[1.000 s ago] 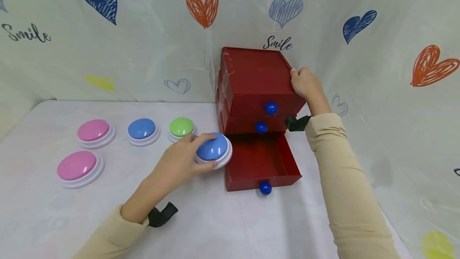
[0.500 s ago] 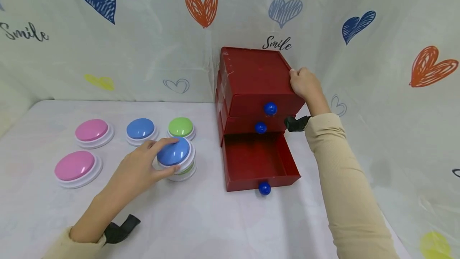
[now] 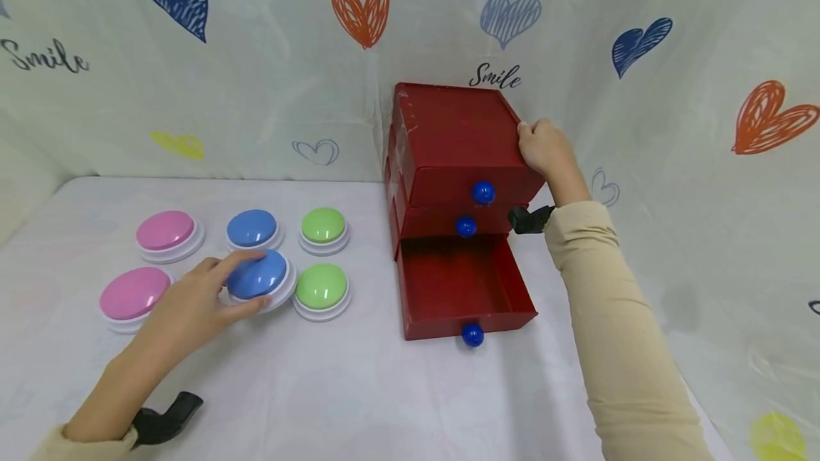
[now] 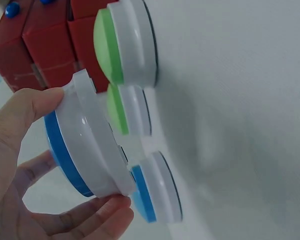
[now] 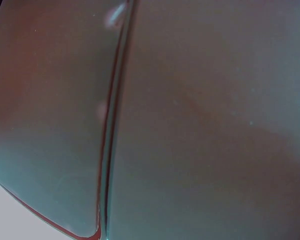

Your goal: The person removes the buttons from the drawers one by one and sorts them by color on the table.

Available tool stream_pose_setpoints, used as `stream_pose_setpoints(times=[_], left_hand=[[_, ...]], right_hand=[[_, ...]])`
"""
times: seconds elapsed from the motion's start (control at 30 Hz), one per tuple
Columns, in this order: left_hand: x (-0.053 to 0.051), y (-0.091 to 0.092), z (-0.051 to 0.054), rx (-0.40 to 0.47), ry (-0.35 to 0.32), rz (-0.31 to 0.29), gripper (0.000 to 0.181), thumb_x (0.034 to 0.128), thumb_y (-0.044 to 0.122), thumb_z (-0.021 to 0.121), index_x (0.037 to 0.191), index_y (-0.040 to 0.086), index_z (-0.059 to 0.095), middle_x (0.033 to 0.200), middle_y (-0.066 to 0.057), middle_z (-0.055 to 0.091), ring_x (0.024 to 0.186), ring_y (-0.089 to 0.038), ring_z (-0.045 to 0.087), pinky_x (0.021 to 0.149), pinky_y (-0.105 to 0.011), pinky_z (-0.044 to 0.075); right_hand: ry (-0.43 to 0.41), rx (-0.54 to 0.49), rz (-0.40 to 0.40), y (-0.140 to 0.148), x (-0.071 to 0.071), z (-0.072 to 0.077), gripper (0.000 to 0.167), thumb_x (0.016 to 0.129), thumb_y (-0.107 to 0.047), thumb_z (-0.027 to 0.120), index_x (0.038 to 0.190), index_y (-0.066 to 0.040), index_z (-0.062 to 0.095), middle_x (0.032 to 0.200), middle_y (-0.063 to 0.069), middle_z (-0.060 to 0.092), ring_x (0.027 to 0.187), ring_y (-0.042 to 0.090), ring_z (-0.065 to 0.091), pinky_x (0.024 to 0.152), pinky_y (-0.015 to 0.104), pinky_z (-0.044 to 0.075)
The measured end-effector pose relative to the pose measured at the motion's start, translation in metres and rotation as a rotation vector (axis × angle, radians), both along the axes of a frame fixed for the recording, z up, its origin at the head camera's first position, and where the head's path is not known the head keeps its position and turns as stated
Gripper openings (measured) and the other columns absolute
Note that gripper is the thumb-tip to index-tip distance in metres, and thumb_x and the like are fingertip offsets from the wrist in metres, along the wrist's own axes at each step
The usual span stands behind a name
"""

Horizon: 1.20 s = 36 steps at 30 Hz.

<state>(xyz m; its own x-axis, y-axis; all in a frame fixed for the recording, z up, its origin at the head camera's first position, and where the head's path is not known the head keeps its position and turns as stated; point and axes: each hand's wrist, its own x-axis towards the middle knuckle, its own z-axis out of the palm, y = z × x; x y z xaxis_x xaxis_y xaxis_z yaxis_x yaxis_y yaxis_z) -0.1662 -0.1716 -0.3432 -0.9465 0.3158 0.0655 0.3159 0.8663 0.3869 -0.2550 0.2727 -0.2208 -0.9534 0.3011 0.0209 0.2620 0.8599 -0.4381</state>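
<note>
My left hand (image 3: 198, 304) holds a blue-domed push button (image 3: 258, 276) by its white base, thumb and fingers around the rim. In the left wrist view the held button (image 4: 87, 145) is tilted and apart from the table. Close behind it stands another blue push button (image 3: 252, 228). To its right are two green push buttons (image 3: 322, 287), one behind the other. My right hand (image 3: 547, 151) grips the top right edge of a red drawer cabinet (image 3: 461, 126). The bottom drawer (image 3: 464, 290) is pulled out, with nothing in it. The right wrist view shows only dim reddish cabinet panels.
Two pink push buttons (image 3: 165, 231) stand at the left, the nearer one partly behind my left hand. Both upper drawers are closed; blue ball knobs (image 3: 483, 193) stick out in front. A white cloth with printed hearts (image 3: 361, 16) hangs behind the white table (image 3: 359, 390).
My left hand has carried the blue push button leftward from beside the bottom drawer, past the front green button, to in front of the other blue one. The right hand stays on the cabinet.
</note>
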Motion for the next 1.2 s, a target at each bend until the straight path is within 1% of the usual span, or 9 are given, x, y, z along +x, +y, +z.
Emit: stream_pose_setpoints(times=[0.13,0.2,0.33,0.53,0.6,0.77,0.9,1.03,1.2], left_hand=[[-0.003,-0.006,-0.005,-0.038,-0.037,0.016,0.073,0.0757,0.053,0.069,0.134,0.016,0.045,0.113,-0.036,0.051,0.093,-0.05,0.056,0.072,-0.06,0.05],[-0.004,-0.009,-0.009,-0.053,-0.047,0.017,0.073,0.0753,0.053,0.069,0.134,0.016,0.045,0.112,-0.037,0.05,0.093,-0.051,0.056,0.07,-0.061,0.05],[-0.007,-0.015,-0.013,-0.084,-0.025,0.01,0.069,0.0752,0.05,0.071,0.131,0.015,0.047,0.112,-0.037,0.05,0.091,-0.052,0.056,0.067,-0.061,0.05],[-0.009,-0.023,-0.018,-0.053,0.017,-0.03,0.048,0.079,0.032,0.072,0.119,0.012,0.055,0.103,-0.026,0.057,0.082,-0.036,0.06,0.058,-0.045,0.052],[-0.01,-0.024,-0.019,-0.055,0.023,-0.049,0.045,0.0799,0.028,0.071,0.119,0.012,0.055,0.106,-0.026,0.057,0.085,-0.037,0.06,0.061,-0.048,0.052],[-0.015,-0.02,-0.026,-0.034,-0.041,-0.099,0.058,0.0807,0.031,0.07,0.13,0.01,0.048,0.121,-0.033,0.048,0.103,-0.049,0.052,0.078,-0.061,0.047],[-0.017,-0.017,-0.033,0.004,-0.064,-0.126,0.067,0.0821,0.038,0.069,0.136,0.011,0.039,0.122,-0.036,0.045,0.103,-0.051,0.052,0.079,-0.061,0.047],[-0.018,-0.015,-0.035,0.012,-0.065,-0.123,0.07,0.0815,0.043,0.068,0.137,0.014,0.037,0.121,-0.037,0.044,0.103,-0.053,0.051,0.08,-0.063,0.046],[-0.017,-0.014,-0.033,0.004,-0.081,-0.092,0.069,0.0796,0.042,0.07,0.135,0.016,0.038,0.12,-0.037,0.043,0.101,-0.053,0.052,0.08,-0.064,0.046]], right_hand=[[0.002,0.008,0.001,-0.001,-0.001,0.0,0.055,0.1,-0.036,0.018,0.123,0.008,0.043,0.116,0.025,0.05,0.103,0.035,0.048,0.088,0.049,0.04],[0.004,0.003,-0.001,-0.001,-0.001,0.0,0.054,0.1,-0.036,0.018,0.122,0.007,0.043,0.114,0.024,0.05,0.102,0.035,0.049,0.087,0.048,0.041],[0.001,-0.006,-0.006,-0.001,0.0,0.001,0.053,0.1,-0.036,0.018,0.121,0.007,0.044,0.111,0.022,0.05,0.1,0.034,0.049,0.085,0.047,0.041],[-0.001,-0.013,-0.007,-0.001,0.001,0.002,0.054,0.1,-0.037,0.017,0.121,0.006,0.043,0.109,0.022,0.05,0.098,0.034,0.049,0.084,0.047,0.041],[-0.001,-0.013,-0.006,0.0,0.002,0.002,0.054,0.1,-0.036,0.018,0.121,0.006,0.043,0.108,0.021,0.05,0.097,0.034,0.05,0.083,0.046,0.042],[0.002,-0.012,-0.005,0.001,0.003,0.002,0.054,0.1,-0.036,0.018,0.119,0.006,0.044,0.105,0.021,0.05,0.095,0.033,0.051,0.08,0.045,0.043],[-0.004,-0.019,-0.01,0.001,0.003,0.001,0.055,0.1,-0.037,0.017,0.122,0.006,0.043,0.106,0.021,0.051,0.095,0.033,0.052,0.078,0.044,0.043],[-0.004,-0.01,-0.008,0.001,0.002,0.001,0.054,0.1,-0.037,0.018,0.121,0.006,0.043,0.107,0.021,0.051,0.095,0.033,0.051,0.079,0.044,0.043],[-0.005,-0.002,-0.004,-0.001,0.002,-0.001,0.054,0.1,-0.037,0.018,0.12,0.006,0.043,0.106,0.021,0.05,0.096,0.034,0.05,0.08,0.045,0.043]])
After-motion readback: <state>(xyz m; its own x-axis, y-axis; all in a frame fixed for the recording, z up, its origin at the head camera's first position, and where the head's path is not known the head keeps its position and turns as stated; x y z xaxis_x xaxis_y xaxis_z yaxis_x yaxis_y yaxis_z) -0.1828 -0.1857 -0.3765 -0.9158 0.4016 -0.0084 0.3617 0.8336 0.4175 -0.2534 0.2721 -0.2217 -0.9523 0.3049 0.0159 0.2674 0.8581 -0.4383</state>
